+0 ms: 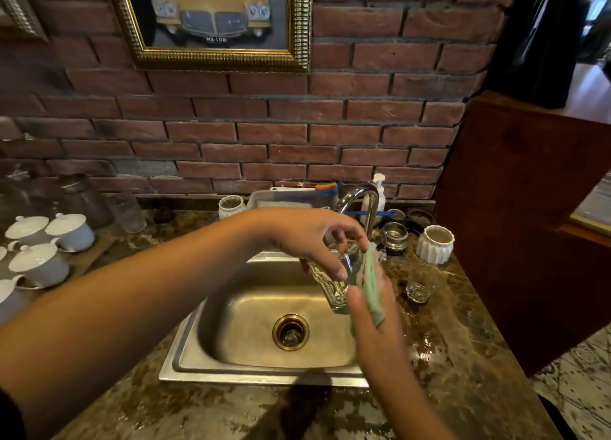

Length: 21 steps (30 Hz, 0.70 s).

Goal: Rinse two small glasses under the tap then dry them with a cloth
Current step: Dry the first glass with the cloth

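Over the steel sink (205, 347) my left hand (310, 238) grips a small clear glass (334, 287) by its rim, tilted, base pointing down. My right hand (373, 320) holds a pale green cloth (372, 284) pressed against the glass's right side. A second small glass (419, 286) stands upright on the wet stone counter, right of the sink. The chrome tap (362, 203) arches just behind my hands; I see no water running from it.
White lidded pots (39, 257) crowd the counter at left. Behind the sink stand a white vase (231, 206), a tray (281, 198) and a soap pump (379, 191). A white ribbed pot (434, 244) and a metal cup (395, 236) sit at right, beside a wooden panel (529, 224).
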### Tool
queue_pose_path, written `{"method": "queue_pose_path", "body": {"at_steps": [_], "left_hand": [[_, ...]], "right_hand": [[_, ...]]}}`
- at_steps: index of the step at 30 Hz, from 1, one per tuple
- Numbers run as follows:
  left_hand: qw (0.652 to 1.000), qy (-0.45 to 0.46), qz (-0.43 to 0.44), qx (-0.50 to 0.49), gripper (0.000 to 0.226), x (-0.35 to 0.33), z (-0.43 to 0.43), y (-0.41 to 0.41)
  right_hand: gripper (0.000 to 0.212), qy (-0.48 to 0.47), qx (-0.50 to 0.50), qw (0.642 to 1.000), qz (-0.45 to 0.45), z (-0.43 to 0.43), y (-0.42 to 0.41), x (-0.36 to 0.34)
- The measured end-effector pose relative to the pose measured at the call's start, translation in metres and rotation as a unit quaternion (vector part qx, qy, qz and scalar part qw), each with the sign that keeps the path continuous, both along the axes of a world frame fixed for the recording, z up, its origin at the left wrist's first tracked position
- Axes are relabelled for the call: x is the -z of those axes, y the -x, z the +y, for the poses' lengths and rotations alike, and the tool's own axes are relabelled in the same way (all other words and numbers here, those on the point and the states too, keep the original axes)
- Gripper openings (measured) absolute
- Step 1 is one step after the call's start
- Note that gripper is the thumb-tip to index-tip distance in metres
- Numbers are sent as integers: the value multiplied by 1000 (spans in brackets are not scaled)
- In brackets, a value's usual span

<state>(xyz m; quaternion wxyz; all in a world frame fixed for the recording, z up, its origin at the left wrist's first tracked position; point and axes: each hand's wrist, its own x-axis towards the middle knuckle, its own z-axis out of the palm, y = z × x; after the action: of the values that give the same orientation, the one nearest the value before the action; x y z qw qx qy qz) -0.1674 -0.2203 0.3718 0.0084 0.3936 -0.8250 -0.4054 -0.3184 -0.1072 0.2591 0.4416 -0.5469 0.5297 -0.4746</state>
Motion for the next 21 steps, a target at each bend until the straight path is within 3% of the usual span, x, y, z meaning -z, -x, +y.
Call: {"method": "queue_pose_path", "body": {"at_steps": [3, 5, 8, 12, 16, 21], "left_hand": [[1000, 6, -9, 3, 56, -2, 2, 3], [999, 30, -27, 10, 60, -1, 6, 4], [997, 64, -36, 31, 62, -3, 11, 0], [996, 61, -8, 69, 63, -14, 20, 3], [994, 33, 12, 103, 62, -28, 26, 9], [989, 9, 56, 135, 59, -38, 32, 12]], "right_hand": [[95, 83, 20, 976, 202, 6, -11, 12], [93, 97, 9, 966, 238, 10, -12, 17], [94, 45, 0, 995, 89, 12, -1, 8], [59, -100, -24, 984, -144, 2, 23, -15], [55, -158, -70, 916, -361, -10, 36, -27], [70, -214, -228, 797, -516, -12, 35, -15]]}}
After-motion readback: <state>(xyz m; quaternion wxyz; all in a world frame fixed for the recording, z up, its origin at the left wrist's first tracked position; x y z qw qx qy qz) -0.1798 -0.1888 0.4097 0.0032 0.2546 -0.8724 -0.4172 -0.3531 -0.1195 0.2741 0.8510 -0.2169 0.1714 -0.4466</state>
